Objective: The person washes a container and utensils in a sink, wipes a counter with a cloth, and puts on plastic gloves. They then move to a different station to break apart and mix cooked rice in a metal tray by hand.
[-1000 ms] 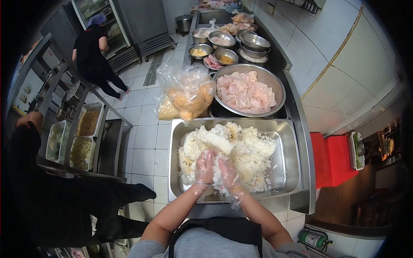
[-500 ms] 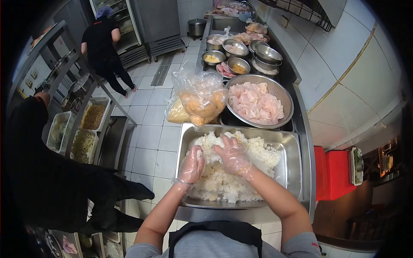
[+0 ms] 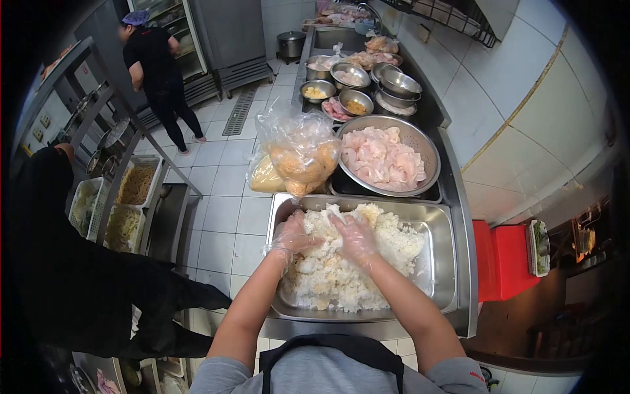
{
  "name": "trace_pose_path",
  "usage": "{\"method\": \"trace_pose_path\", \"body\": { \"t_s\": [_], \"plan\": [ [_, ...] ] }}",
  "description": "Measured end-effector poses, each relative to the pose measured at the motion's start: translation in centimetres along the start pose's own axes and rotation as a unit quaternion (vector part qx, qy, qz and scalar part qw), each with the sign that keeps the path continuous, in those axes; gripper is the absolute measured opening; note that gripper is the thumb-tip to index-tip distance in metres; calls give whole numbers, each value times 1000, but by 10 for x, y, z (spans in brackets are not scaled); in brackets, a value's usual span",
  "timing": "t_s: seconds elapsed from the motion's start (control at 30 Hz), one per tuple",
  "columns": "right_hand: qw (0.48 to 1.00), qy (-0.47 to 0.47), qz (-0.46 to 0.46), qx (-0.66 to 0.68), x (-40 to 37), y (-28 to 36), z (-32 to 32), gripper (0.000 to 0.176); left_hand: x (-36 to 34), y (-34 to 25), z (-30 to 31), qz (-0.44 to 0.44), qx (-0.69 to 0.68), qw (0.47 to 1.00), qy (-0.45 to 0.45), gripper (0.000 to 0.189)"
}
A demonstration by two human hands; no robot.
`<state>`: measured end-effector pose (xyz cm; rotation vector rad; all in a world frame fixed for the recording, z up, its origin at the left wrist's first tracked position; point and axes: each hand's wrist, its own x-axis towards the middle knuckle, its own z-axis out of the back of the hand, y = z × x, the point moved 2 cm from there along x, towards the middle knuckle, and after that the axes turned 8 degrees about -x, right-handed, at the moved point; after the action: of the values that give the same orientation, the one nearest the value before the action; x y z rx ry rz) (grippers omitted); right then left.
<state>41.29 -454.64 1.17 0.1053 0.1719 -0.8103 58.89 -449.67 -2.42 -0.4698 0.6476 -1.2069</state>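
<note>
White rice [image 3: 341,282] fills much of a rectangular steel tray [image 3: 441,262]. Both of my hands wear clear plastic gloves. My left hand [image 3: 294,235] is at the rice's upper left, its fingertips partly in the grains, so their grip is hidden. My right hand [image 3: 354,239] rests on the middle of the rice with its fingers apart. Just beyond the tray, a clear plastic bag [image 3: 300,154] holds orange-brown lumps. Beside it stands a steel colander [image 3: 426,141] with pale raw meat [image 3: 384,159].
Several steel bowls [image 3: 401,84] stand farther up the counter, before the sink [image 3: 338,39]. A person in black [image 3: 157,65] is by an open fridge; another person in black [image 3: 79,262] is close on the left, beside a shelf rack. Red box [image 3: 512,259] at right.
My left hand has opened out and lowered into the rice. My right hand has shifted slightly, with the fingers spread. The far person has turned and moved slightly. The whole view has shifted a little.
</note>
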Motion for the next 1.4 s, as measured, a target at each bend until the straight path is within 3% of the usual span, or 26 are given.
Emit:
{"method": "trace_pose_path", "body": {
  "t_s": [0.1, 0.2, 0.3, 0.33, 0.4, 0.5, 0.53, 0.63, 0.67, 0.83, 0.87, 0.9, 0.93, 0.97, 1.0, 1.03, 1.07, 1.1, 1.13, 1.17, 1.2, 1.23, 1.27, 1.3, 1.37, 1.4],
  "plan": [
    [997, -35, -39, 63, -45, -4, 4, 82, -2, -4, -2, 38, 16, 999, -2, 83],
    [982, 27, -66, 177, -90, -6, 4, 85, -7, 4, -5, 42, 10, 999, -15, 73],
    [960, -36, -27, 277, -127, -1, -39, 83, -8, 4, -5, 60, 8, 997, 45, 69],
    [955, -97, -7, 281, -134, 5, -41, 82, -10, 5, -5, 48, 6, 997, 65, 68],
    [955, -55, -44, 287, -132, 4, -44, 80, -14, 6, -7, 28, 1, 995, 100, 64],
    [942, -57, -80, 320, -120, 1, -39, 73, -20, 15, -33, -21, -165, 973, 158, 56],
    [936, -68, -91, 333, -116, -2, -40, 71, -30, -3, -34, -54, -62, 992, 96, 48],
    [952, -40, -166, 255, -111, -6, -45, 61, -41, -6, -49, 44, -92, 990, 95, 45],
    [943, -37, -175, 280, -109, -8, -46, 59, -42, -6, -55, 84, -88, 982, 141, 48],
    [871, -37, -222, 438, -102, -31, -94, 56, -69, 9, -79, -53, -32, 998, 6, 43],
    [954, -152, -113, 232, -103, -38, -95, 57, -69, 17, -85, -80, -4, 997, -15, 40],
    [955, -165, -100, 224, -106, -45, -102, 59, -67, 26, -89, -105, 24, 993, -37, 37],
    [947, -132, -107, 272, -115, -42, -75, 62, -67, 34, -91, -128, 53, 989, -59, 36],
    [909, -41, -155, 385, -124, -35, -37, 65, -70, 39, -91, -150, 80, 982, -79, 35],
    [886, 32, -188, 423, -132, -28, -8, 68, -92, 3, -44, -124, 96, 985, -73, 31],
    [882, 97, -196, 417, -139, -20, 10, 71, -91, 2, -30, -126, 54, 989, -52, 31],
    [966, 100, -65, 231, -135, -15, 6, 90, -89, 6, -19, -128, 12, 991, -32, 31],
    [981, 110, -50, 150, -139, -8, 2, 94, -87, 9, -13, -130, -31, 991, -13, 31],
    [990, 118, -34, 67, -143, 11, 17, 98, -79, 17, -15, 72, -97, 993, -3, 39],
    [992, 122, -19, -17, -144, 27, 24, 101, -80, 20, -23, 11, -25, 999, -18, 43],
    [999, 48, -10, -11, -143, 36, 8, 106, -85, 25, -34, -52, 49, 997, -32, 48],
    [995, -25, 7, -96, -133, 45, -20, 107, -86, 26, -41, -113, 122, 985, -44, 53],
    [979, -98, 24, -180, -119, 54, -53, 108, -84, 22, -41, -63, 108, 992, -19, 55],
    [950, -168, 40, -261, -111, 63, -69, 110, -80, 24, -44, -86, 116, 989, 17, 54],
    [993, 20, 71, -95, -98, 78, -21, 105, -72, 32, -52, -125, 127, 980, 92, 51],
    [990, 113, 85, -8, -87, 81, -2, 104, -73, 13, -34, -11, 135, 975, 175, 50]
  ]
}}
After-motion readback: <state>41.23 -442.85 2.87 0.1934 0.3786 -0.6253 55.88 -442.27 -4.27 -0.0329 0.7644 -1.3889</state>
